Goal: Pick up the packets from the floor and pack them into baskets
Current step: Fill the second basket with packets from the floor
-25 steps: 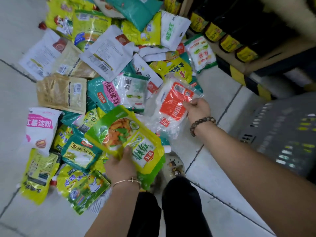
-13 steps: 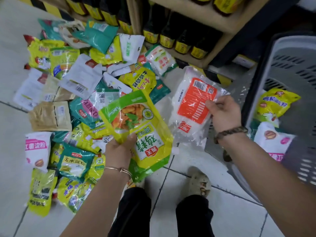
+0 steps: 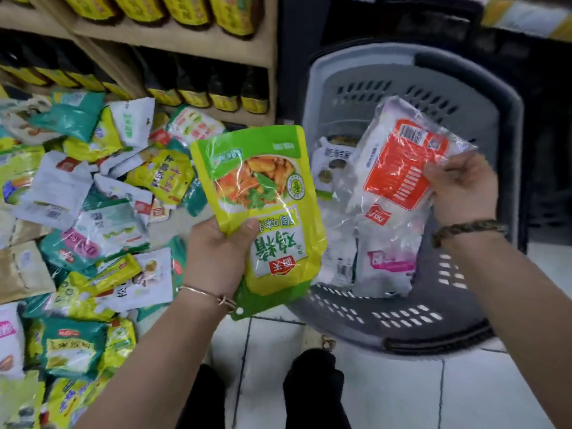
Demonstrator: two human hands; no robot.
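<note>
The head-worn camera is looking forward and down, at close range, onto the white tiled floor (image 3: 402,391). It is framing the grey perforated plastic basket (image 3: 402,320) at right, the heap of coloured plastic packets (image 3: 77,212) at left, and the wooden shelf (image 3: 185,41) along the top.

Glossy plastic pouch (image 3: 260,193); clear crinkly bag (image 3: 399,181); matt grey plastic basket (image 3: 458,88); wooden shelf (image 3: 173,38); smooth tiled floor (image 3: 433,391).
</note>
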